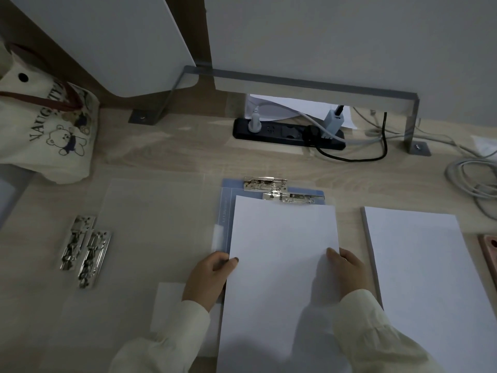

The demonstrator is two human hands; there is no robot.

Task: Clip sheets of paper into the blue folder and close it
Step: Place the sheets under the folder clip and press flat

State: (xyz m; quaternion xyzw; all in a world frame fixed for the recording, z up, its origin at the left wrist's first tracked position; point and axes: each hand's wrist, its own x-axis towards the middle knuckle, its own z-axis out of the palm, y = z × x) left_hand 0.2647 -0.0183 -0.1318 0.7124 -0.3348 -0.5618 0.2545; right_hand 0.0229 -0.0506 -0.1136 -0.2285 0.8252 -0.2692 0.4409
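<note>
Pinching the sheets (pixel 279 265) over the blue folder (pixel 226 205), left hand (pixel 212 275) and right hand (pixel 347 270) are aligning them; clipping, closing remain

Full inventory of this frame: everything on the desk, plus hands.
blue folder: 1, blue, desk centre
folder clips: 2, silver, at folder's top edge
held sheets: count unclear, white, over the folder
paper stack: 1, white, right of folder
loose clips: 2, silver, desk left
tote bag: 1, cream, far left
power strip: 1, black, back centre
cables: several, grey, far right
left hand: holds sheets' left edge
right hand: holds sheets' right edge
</note>
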